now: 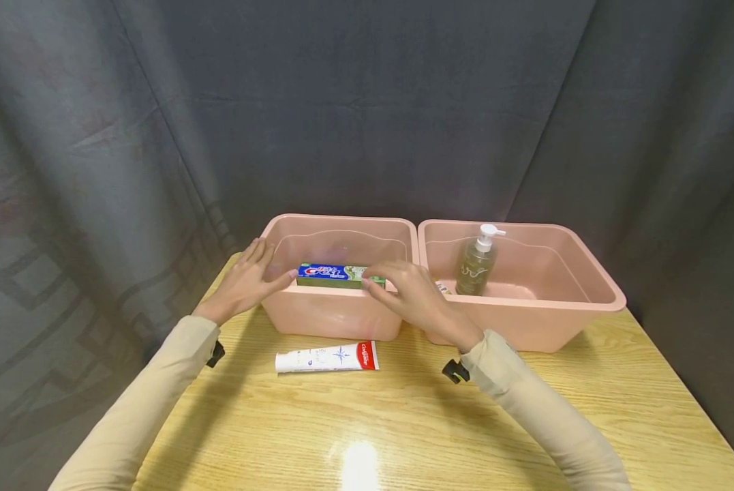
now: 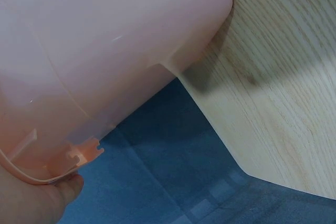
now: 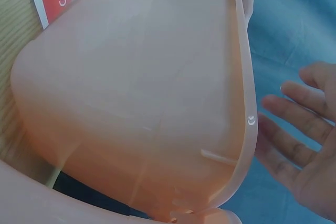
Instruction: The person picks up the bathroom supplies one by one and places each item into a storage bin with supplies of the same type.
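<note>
The left hand [image 1: 246, 281] rests at the front left corner of the left pink bin [image 1: 330, 317], thumb spread toward the front rim. Its fingers lie along the left rim, and a fingertip [image 2: 73, 184] shows beneath that rim in the left wrist view. Over the bin's front right rim, the right hand [image 1: 412, 293] hovers with loosely bent, spread fingers, nothing between them in the right wrist view. Inside this bin, a blue and green toothpaste box [image 1: 326, 273] lies along the front wall; the right fingertips overlap its right end in the head view.
A white and red Colgate toothpaste tube [image 1: 324, 358] lies on the wooden table [image 1: 293, 423] before the left bin. Beside it stands a second pink bin [image 1: 526, 324], holding a pump bottle [image 1: 476, 269] and a small, partly hidden printed item [image 1: 443, 287]. Grey curtains [image 1: 354, 123] hang behind.
</note>
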`<state>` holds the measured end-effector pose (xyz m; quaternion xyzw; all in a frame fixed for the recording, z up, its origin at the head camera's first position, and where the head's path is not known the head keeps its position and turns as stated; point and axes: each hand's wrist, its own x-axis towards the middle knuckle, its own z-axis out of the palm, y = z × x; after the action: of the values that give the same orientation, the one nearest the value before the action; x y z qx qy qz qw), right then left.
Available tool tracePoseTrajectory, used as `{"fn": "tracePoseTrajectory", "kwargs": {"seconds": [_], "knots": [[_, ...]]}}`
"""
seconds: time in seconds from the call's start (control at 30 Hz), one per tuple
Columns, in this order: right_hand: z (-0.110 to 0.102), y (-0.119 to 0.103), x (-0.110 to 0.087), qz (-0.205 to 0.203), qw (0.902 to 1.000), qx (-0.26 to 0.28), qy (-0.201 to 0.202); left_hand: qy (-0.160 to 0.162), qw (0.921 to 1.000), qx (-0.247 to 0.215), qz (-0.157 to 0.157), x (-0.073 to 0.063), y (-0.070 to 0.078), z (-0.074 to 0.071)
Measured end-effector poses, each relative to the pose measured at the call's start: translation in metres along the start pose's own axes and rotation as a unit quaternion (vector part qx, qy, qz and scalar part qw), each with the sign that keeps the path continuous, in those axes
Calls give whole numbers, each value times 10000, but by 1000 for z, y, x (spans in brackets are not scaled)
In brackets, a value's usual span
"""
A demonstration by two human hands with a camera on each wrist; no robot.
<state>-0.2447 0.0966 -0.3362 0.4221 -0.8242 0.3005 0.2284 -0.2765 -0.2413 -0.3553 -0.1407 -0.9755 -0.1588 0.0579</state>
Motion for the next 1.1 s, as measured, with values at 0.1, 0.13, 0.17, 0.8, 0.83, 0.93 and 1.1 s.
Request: {"fn": "tracePoseTrajectory", "kwargs": {"seconds": [0.1,0.13,0.17,0.8,0.83,0.93,1.1], "knots": [[-1,-2,-2,-20,10000,17,20,-8,10000,7,16,0,0,0],[-1,-2,-2,-22,10000,31,27,-6,10000,10,20,0,0,0],[0,-3,-3,-24,10000,42,28,-5,10000,13,25,0,0,0],[3,-9,-9,-491,9986,26,217,1,10000,1,41,1,0,0],[3,-10,-9,-502,9985,28,232,-8,10000,-11,35,1,0,0],[2,-11,-11,-540,9982,58,252,-50,10000,-37,20,1,0,0],[2,-14,-14,-771,9967,201,173,-38,10000,-21,36,1,0,-1]]}}
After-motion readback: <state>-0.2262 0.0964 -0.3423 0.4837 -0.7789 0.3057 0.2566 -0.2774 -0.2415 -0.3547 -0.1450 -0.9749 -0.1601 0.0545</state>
